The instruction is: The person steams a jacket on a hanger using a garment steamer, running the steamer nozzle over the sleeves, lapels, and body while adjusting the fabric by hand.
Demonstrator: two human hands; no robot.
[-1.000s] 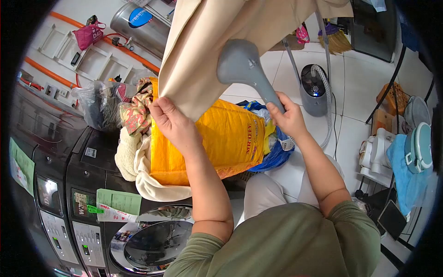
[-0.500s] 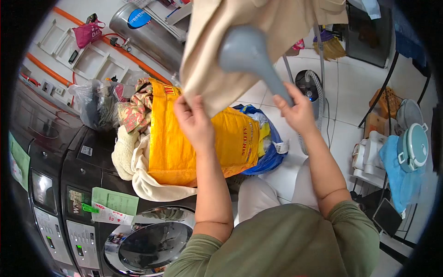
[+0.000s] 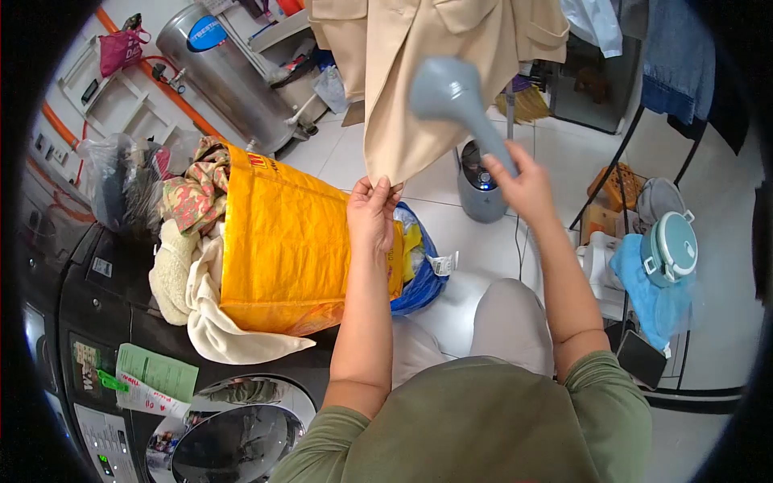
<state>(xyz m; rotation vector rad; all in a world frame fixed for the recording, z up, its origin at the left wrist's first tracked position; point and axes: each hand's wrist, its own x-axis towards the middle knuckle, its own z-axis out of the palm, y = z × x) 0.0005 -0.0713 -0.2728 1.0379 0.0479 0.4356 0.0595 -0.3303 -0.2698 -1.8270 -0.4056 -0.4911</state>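
A beige jacket [image 3: 415,92] with flap pockets hangs at the top middle of the view. My left hand [image 3: 372,211] pinches the lower corner of its front panel and holds the cloth taut. In my right hand [image 3: 525,187] is the handle of a grey-blue garment steamer head [image 3: 445,88], slightly blurred. The steamer's broad head overlaps the jacket front in this view. Behind and below my hands stands the steamer base [image 3: 483,193], dark on top, on the white tiled floor.
To the left, a yellow bag [image 3: 282,249] stuffed with laundry lies over the black washing machines [image 3: 105,322]. A blue bag [image 3: 424,290] sits beside it. A metal tank [image 3: 233,76] stands at the back left. On the right, a rack holds a teal-lidded pot [image 3: 675,241] and a blue towel [image 3: 644,278].
The view has shifted, and more of the hanging jacket and its pockets shows. My left hand still pinches the hem corner, now lower-hanging and narrower. The steamer head has moved over the panel.
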